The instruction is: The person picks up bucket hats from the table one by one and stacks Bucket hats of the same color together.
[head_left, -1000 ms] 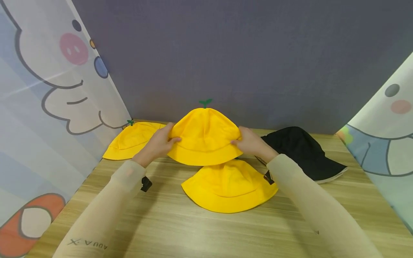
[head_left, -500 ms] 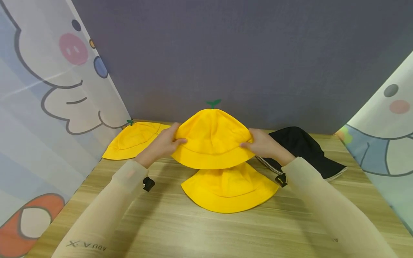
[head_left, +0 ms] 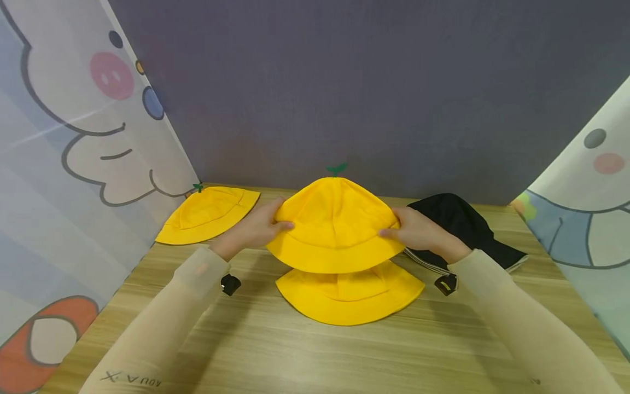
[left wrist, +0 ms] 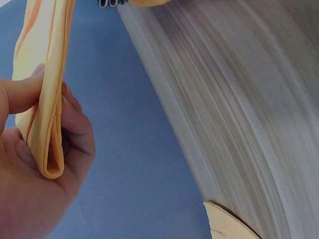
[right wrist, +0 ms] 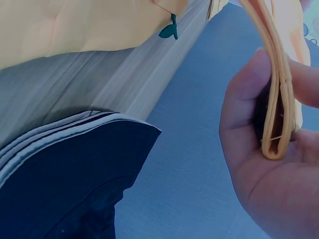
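Note:
Both hands grip a yellow bucket hat (head_left: 336,224) with a green sprout on its crown, holding it up in the head view. My left hand (head_left: 258,225) pinches its left side, thumb in front. On the right side, my right hand (head_left: 418,230) pinches it the same way. The wrist views show the folded edge of the hat (left wrist: 50,114) between thumb and fingers at each side. Below, a second yellow bucket hat (head_left: 349,309) lies flat on the table; the held hat overlaps its crown, hiding its top.
A third yellow hat (head_left: 206,216) with a sprout lies at the back left of the wooden table (head_left: 295,355). Black hats (head_left: 458,224) with pale-edged brims lie at the back right, partly behind the right hand. A grey panel (head_left: 344,82) rises behind the table; printed cloths flank both sides.
Both hands have carried the yellow hat to the right, then lowered it over the second yellow hat, covering more of that hat's crown. The hats on the table have stayed put.

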`<control>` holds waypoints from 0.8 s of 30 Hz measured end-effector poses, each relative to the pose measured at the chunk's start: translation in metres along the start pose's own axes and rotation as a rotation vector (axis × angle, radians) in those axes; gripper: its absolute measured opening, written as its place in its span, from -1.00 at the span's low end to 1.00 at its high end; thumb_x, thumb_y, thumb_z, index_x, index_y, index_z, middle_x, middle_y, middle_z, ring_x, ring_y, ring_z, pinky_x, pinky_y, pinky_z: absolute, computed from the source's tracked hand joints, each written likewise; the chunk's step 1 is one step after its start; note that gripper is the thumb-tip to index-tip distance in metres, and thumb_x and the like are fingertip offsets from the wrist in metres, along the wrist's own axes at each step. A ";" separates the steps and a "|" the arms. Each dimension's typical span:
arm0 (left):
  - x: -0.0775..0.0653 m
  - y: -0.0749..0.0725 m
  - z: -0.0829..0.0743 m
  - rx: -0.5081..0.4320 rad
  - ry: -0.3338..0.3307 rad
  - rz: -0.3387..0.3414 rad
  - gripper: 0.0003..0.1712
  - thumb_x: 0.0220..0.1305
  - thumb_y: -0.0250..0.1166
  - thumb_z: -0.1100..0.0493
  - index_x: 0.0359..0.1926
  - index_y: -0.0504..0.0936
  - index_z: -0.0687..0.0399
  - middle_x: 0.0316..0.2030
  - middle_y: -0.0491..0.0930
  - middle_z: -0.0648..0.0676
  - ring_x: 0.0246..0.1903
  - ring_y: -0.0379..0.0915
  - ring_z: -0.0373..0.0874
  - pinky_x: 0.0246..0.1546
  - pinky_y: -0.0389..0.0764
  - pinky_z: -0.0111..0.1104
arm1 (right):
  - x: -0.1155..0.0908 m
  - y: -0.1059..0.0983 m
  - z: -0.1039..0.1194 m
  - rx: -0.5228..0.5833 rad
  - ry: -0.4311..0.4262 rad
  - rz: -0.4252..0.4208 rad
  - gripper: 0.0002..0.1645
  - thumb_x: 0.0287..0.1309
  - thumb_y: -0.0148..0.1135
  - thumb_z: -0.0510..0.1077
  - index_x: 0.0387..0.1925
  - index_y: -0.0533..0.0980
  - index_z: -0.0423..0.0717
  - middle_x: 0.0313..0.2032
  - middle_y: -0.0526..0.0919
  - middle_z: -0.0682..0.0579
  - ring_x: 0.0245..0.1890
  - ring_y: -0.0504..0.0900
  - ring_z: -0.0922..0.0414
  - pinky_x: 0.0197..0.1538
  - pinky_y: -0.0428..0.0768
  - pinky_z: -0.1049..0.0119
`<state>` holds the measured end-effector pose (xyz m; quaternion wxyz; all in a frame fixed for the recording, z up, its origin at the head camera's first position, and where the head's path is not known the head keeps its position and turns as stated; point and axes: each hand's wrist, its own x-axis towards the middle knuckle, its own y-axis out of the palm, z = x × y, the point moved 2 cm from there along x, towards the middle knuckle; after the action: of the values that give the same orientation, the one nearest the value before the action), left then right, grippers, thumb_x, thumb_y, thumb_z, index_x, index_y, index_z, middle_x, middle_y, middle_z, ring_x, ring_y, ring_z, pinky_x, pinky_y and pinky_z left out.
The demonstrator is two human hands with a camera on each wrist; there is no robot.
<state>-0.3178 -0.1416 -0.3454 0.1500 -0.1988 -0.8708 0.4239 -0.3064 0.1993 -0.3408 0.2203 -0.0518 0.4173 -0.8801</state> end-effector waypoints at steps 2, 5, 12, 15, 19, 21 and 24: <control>0.000 0.001 -0.002 0.022 -0.014 0.025 -0.65 0.25 0.14 -0.04 -0.06 0.30 0.00 -0.33 0.43 0.04 -0.40 0.37 -0.11 -0.37 0.46 -0.25 | -0.003 0.000 -0.002 0.027 0.007 0.018 -0.53 0.12 0.20 0.10 -0.07 0.40 -0.13 -0.36 0.54 -0.01 -0.43 0.50 0.07 -0.28 0.49 0.18; -0.002 0.002 -0.006 0.035 -0.043 0.069 -0.60 0.25 0.14 -0.08 -0.02 0.29 -0.02 -0.29 0.45 0.01 -0.35 0.38 -0.12 -0.30 0.45 -0.25 | -0.008 0.000 -0.005 0.063 0.019 0.048 -0.53 0.11 0.22 0.11 -0.09 0.41 -0.13 -0.37 0.54 -0.03 -0.43 0.50 0.05 -0.27 0.49 0.17; -0.006 0.011 -0.012 -0.017 -0.021 0.135 -0.63 0.25 0.17 0.00 -0.04 0.30 0.04 -0.32 0.44 0.04 -0.37 0.38 -0.11 -0.32 0.46 -0.26 | -0.021 0.002 -0.010 0.080 0.059 0.100 -0.48 0.07 0.24 0.13 -0.10 0.42 -0.15 -0.35 0.55 -0.01 -0.39 0.49 0.06 -0.22 0.47 0.17; -0.007 0.015 -0.015 -0.016 -0.007 0.151 -0.62 0.25 0.17 0.02 -0.02 0.30 0.06 -0.32 0.44 0.04 -0.38 0.38 -0.11 -0.33 0.46 -0.26 | -0.025 0.001 -0.014 0.089 0.074 0.117 -0.45 0.05 0.26 0.14 -0.09 0.42 -0.18 -0.35 0.56 -0.01 -0.38 0.50 0.06 -0.22 0.47 0.18; -0.007 0.018 -0.018 -0.010 -0.007 0.174 -0.54 0.25 0.17 0.02 0.08 0.29 0.08 -0.25 0.44 0.00 -0.32 0.38 -0.13 -0.26 0.45 -0.26 | -0.028 0.001 -0.018 0.081 0.084 0.132 -0.44 0.04 0.26 0.15 -0.12 0.43 -0.21 -0.37 0.55 -0.02 -0.40 0.49 0.05 -0.24 0.46 0.17; -0.008 0.019 -0.019 -0.007 -0.010 0.189 -0.52 0.25 0.17 0.01 0.11 0.29 0.08 -0.23 0.45 -0.02 -0.29 0.38 -0.15 -0.22 0.44 -0.27 | -0.030 0.001 -0.019 0.074 0.087 0.144 -0.45 0.04 0.26 0.15 -0.14 0.43 -0.21 -0.39 0.54 -0.02 -0.41 0.48 0.05 -0.25 0.46 0.18; -0.009 0.021 -0.020 -0.013 -0.001 0.212 -0.54 0.24 0.19 0.01 0.08 0.32 0.07 -0.22 0.45 -0.03 -0.26 0.38 -0.16 -0.19 0.43 -0.25 | -0.033 0.002 -0.020 0.088 0.082 0.175 -0.48 0.05 0.25 0.12 -0.16 0.44 -0.22 -0.42 0.54 -0.04 -0.43 0.48 0.04 -0.28 0.46 0.17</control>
<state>-0.2967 -0.1206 -0.3515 0.1025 -0.2904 -0.8477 0.4318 -0.2817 0.2259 -0.3523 0.2811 0.0304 0.3899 -0.8764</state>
